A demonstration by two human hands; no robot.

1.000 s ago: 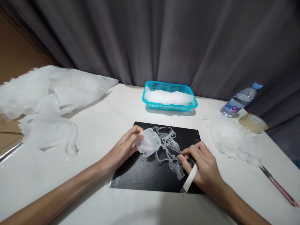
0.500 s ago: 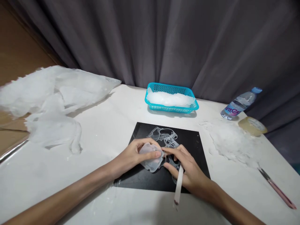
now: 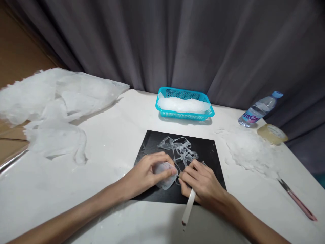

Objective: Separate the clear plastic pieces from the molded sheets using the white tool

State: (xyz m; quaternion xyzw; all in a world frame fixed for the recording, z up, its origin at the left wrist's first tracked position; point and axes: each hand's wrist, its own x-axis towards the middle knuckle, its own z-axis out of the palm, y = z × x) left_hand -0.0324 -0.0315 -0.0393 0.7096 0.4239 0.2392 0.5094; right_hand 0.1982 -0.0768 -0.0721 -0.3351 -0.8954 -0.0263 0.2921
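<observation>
My left hand is closed around a rounded, translucent whitish piece, thumb on top, above a black mat. It looks like thin soft plastic, perhaps in layers. Close beside it, my right hand is closed on a slim tool with a white handle, which sticks out below the palm towards me. The tool's working end is hidden by the fingers. My right fingertips meet the edge of the piece near my left thumb. Tangled clear offcut strips lie on the mat just beyond both hands.
A blue basket holding whitish sheets stands at the back. Big translucent piles lie at left. On the right are a heap of clear scraps, a tilted-looking water bottle, a tape roll and pink-handled scissors.
My right hand has turned over and curled more, its fingertips lower. The white handle has swung slightly left. My left hand has tilted the translucent piece, and more offcut strips show.
</observation>
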